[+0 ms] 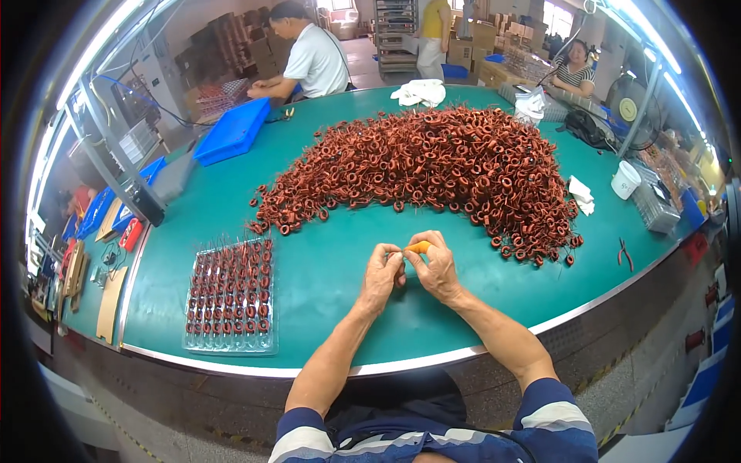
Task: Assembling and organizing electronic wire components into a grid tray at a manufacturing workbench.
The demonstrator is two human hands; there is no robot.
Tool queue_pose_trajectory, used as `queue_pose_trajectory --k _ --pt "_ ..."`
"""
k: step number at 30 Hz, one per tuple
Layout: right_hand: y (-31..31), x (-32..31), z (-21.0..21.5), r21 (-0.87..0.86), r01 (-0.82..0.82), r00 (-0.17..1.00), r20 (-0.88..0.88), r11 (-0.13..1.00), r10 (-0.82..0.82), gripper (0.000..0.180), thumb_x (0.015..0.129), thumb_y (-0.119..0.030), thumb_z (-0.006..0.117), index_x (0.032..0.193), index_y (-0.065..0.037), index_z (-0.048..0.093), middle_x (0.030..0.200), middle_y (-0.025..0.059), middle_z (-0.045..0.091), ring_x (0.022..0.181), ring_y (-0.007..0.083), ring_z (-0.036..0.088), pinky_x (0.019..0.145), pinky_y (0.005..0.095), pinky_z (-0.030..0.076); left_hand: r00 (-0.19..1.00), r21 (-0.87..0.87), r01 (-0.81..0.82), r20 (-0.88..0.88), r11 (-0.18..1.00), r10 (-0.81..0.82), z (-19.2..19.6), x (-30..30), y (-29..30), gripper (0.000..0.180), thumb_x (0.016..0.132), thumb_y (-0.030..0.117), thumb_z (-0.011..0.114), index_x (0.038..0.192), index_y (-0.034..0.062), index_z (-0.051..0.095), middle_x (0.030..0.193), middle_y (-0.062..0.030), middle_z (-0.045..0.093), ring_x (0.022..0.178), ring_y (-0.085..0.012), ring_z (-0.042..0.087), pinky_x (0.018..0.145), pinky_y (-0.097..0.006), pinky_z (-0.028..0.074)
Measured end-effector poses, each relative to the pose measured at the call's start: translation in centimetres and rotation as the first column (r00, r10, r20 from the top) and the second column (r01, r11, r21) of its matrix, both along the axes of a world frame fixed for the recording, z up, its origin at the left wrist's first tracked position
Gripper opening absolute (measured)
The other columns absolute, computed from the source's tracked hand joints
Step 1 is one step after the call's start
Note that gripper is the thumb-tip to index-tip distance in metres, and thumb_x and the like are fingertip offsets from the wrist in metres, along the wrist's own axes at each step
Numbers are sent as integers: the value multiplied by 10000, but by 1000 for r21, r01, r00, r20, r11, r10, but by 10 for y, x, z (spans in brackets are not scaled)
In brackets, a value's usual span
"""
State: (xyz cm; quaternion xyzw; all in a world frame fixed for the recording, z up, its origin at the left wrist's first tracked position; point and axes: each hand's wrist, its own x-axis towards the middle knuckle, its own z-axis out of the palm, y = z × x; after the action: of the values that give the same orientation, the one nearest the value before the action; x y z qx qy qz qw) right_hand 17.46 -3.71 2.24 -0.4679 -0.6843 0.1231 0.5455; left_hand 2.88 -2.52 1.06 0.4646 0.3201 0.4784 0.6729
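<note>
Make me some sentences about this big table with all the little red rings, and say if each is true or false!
1. A big heap of red coils lies on the green table. True.
2. The clear tray is left of the person's left hand. True.
3. The clear tray has no coils in it. False: coils sit there in rows.
4. Something orange shows at the right hand. True.
5. The pliers are in the left hand. False: the red-handled pliers lie on the table.

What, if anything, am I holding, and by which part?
Can't tell: fingers hide any grip; a small orange piece at the right hand is held or worn.
</note>
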Motion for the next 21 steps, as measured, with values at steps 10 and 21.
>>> queue_pose_trajectory --k 10,21 --pt "13 8 -25 -406 -345 834 -546 846 78 315 897 -276 663 1021 12 639 972 62 644 852 116 584 745 251 463 998 96 -36 -46 995 41 4 1 -6 134 987 142 457 1060 30 463 694 -7 470 575 -85 465 506 -228 389" --pt "4 0 -15 -390 -500 779 -593 773 205 355 978 -308 528 944 16 670 713 50 643 646 119 592 609 269 473 998 183 -39 48 982 30 -3 1 -3 245 965 92 481 1192 8 446 843 -35 507 650 -94 519 571 -238 442"
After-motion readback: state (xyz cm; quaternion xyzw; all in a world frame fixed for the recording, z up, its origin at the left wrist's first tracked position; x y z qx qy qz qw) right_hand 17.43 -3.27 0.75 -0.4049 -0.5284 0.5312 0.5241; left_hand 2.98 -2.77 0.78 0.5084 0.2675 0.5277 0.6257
